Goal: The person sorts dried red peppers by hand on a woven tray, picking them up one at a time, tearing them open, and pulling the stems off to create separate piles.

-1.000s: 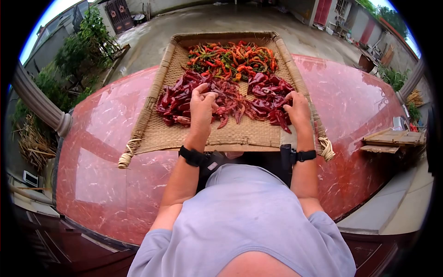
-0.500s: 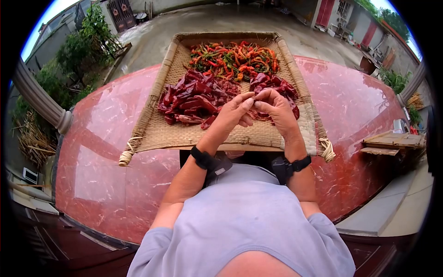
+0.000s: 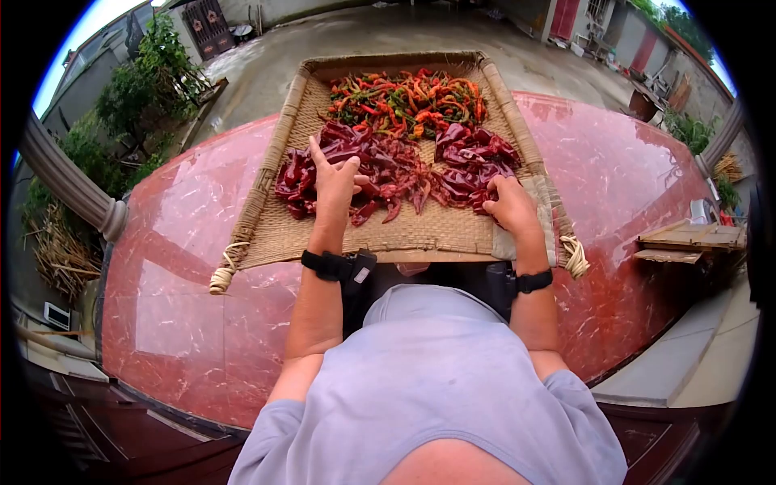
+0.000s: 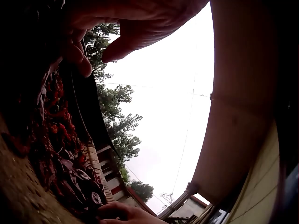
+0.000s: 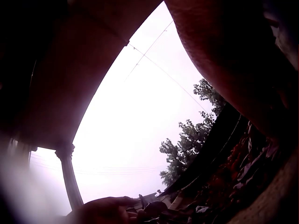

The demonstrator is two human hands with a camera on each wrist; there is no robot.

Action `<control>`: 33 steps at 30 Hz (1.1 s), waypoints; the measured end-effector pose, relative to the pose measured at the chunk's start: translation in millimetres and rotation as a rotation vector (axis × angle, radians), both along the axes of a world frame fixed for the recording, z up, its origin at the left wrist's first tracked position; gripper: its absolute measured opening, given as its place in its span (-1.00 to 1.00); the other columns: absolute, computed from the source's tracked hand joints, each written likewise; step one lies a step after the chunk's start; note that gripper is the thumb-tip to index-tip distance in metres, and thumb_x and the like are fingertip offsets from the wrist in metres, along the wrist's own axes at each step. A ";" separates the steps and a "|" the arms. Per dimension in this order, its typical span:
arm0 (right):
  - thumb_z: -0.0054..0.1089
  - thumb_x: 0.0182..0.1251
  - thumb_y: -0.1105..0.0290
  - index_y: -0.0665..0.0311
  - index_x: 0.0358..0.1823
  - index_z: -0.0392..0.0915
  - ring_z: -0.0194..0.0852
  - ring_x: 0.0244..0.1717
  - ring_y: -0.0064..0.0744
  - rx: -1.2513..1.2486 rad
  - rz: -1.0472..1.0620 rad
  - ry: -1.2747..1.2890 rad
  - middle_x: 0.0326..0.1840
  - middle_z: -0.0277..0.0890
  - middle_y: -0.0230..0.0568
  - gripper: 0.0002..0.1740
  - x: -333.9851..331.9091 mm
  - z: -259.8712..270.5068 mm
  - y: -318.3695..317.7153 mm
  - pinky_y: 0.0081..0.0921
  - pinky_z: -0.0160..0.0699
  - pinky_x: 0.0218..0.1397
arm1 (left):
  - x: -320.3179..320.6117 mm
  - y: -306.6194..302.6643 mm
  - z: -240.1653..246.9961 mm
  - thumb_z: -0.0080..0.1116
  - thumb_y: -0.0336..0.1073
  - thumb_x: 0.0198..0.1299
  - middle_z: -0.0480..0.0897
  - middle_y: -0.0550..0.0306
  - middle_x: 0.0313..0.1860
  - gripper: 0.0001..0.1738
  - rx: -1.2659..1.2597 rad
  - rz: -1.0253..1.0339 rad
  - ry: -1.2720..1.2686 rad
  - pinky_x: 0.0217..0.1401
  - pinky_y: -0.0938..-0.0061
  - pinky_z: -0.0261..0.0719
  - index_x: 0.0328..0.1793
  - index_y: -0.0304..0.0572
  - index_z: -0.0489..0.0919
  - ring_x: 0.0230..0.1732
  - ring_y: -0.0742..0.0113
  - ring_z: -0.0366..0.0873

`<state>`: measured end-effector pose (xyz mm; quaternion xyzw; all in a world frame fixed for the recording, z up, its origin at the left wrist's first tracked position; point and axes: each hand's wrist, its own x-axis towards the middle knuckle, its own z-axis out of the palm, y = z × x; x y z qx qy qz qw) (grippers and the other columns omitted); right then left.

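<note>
Over the left pile of dark red peppers (image 3: 295,174) is the left hand (image 3: 333,194), its index finger pointing forward and its thumb held apart. Its thumb and fingers (image 4: 84,65) also stand apart in the left wrist view, with no pepper visible between them. The right hand (image 3: 516,212) has bent fingers at the near edge of the right pile of dark red peppers (image 3: 469,153); whether they pinch a pepper cannot be told. Both piles lie on a woven tray (image 3: 323,242). The right wrist view is dark and hides the right fingertips.
Thinner red, orange and green peppers (image 3: 404,101) fill the far part of the tray. A pale cloth patch (image 3: 540,218) covers its near right corner. Beneath lies a shiny red stone surface (image 3: 178,242). Wooden boards (image 3: 687,236) are at the right.
Half a second ago both hands met near the tray's middle; now they are apart. The left hand has moved left and forward, its index finger extended, and the right hand has moved right.
</note>
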<state>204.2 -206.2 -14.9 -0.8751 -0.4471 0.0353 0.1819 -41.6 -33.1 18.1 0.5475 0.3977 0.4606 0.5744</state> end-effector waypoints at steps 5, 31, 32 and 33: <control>0.35 0.04 0.34 0.22 -0.06 0.50 0.52 0.08 -0.03 0.149 0.024 0.122 0.00 0.57 -0.12 -0.60 3.7 13.2 -2.7 -0.17 0.49 0.07 | 5.7 2.5 -16.0 0.20 -0.37 0.26 0.46 0.29 -0.47 -0.14 0.137 -0.057 0.094 -0.56 0.65 0.32 0.61 -0.17 0.00 -0.59 0.58 0.33; 0.40 0.08 0.32 0.17 0.00 0.54 0.53 0.10 -0.04 0.135 -0.133 0.041 0.03 0.55 -0.10 -0.58 39.4 -0.1 -26.0 -0.16 0.47 0.10 | 0.8 69.2 2.0 0.12 -0.33 0.31 0.60 -0.14 -0.03 -0.43 0.231 0.129 0.163 -0.31 0.51 0.62 0.41 -0.42 0.36 -0.29 0.33 0.66; 0.41 0.07 0.33 0.16 0.02 0.53 0.53 0.11 -0.04 0.124 -0.115 0.095 0.02 0.56 -0.10 -0.56 47.8 -11.6 -24.3 -0.13 0.47 0.09 | 1.8 73.8 -1.4 0.12 -0.34 0.30 0.58 -0.18 0.02 -0.43 0.301 0.191 0.248 -0.27 0.49 0.63 0.41 -0.42 0.35 -0.23 0.31 0.66; 0.42 0.05 0.35 0.15 0.03 0.51 0.53 0.12 -0.04 0.111 -0.098 0.149 0.01 0.57 -0.11 -0.53 51.7 -17.8 -24.2 -0.11 0.46 0.09 | 3.3 75.6 -3.5 0.13 -0.35 0.28 0.56 -0.22 0.06 -0.42 0.370 0.251 0.332 -0.22 0.48 0.65 0.41 -0.42 0.35 -0.17 0.28 0.66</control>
